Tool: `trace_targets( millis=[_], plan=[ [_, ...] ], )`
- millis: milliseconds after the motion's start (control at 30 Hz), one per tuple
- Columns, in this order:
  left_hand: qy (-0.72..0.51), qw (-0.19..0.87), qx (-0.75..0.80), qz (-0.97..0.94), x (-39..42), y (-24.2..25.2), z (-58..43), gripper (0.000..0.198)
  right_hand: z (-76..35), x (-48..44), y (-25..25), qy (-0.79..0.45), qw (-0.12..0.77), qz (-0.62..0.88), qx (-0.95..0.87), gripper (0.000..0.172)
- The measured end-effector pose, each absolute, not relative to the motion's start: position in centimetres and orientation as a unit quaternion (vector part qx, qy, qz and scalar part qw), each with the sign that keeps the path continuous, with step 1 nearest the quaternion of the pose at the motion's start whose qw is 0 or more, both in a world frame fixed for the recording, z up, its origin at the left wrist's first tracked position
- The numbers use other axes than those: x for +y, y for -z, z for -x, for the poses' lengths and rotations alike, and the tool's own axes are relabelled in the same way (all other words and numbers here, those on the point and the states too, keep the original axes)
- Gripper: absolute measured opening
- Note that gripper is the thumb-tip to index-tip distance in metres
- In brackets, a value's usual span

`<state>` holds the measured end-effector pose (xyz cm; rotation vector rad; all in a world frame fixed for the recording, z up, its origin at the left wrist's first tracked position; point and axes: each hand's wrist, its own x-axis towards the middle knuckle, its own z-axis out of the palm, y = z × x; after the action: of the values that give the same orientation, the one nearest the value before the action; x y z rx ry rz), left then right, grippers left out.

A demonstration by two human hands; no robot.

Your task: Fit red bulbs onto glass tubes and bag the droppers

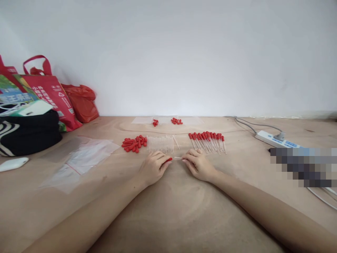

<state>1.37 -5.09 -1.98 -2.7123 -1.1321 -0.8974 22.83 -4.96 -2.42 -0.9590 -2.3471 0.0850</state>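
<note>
My left hand (153, 167) rests on the wooden table (168, 211) and pinches a small red rubber cap (169, 160). My right hand (198, 164) pinches a thin clear tube (178, 158), its tip pointing at the cap with a small gap between them. Behind my left hand lie a heap of loose red caps (134, 143) and a row of clear tubes (160, 144). Behind my right hand lies a row of tubes with red caps fitted (207, 140).
Clear plastic bags (81, 160) lie at the left. Red shopping bags (52, 93) and a black bag (28, 131) stand at the far left. A white power strip (276, 140) with cables sits at the right. More red caps (176, 121) lie on plastic near the wall.
</note>
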Motion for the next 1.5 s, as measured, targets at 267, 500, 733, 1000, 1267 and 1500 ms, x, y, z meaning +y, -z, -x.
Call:
trace_targets(
  millis=[267,500,733,1000,1267,1500],
  plan=[
    [0.287,0.044,-0.362,0.886,-4.95,2.15,-1.53,0.016,-22.37,-5.05,2.68,-0.025,0.300,0.345,-0.889,0.020],
    [0.297,0.043,-0.352,0.887,-5.09,2.11,-1.45,0.016,-22.33,-5.20,2.70,-0.016,0.309,0.326,-0.893,0.020],
    [0.301,0.043,-0.350,0.886,-5.03,1.99,-1.47,0.016,-22.48,-5.16,2.77,-0.015,0.330,0.347,-0.878,0.021],
    [0.301,0.045,-0.327,0.895,-5.20,2.22,-1.38,0.018,-22.47,-5.02,2.74,-0.008,0.300,0.326,-0.896,0.021],
    [0.281,0.056,-0.303,0.909,-5.11,2.18,-1.40,0.019,-22.51,-4.32,2.38,0.057,0.265,0.309,-0.912,0.020],
    [0.258,0.084,-0.293,0.917,-5.06,1.99,-1.57,0.021,-22.21,-4.79,2.41,0.125,0.260,0.305,-0.908,0.022]
  ],
)
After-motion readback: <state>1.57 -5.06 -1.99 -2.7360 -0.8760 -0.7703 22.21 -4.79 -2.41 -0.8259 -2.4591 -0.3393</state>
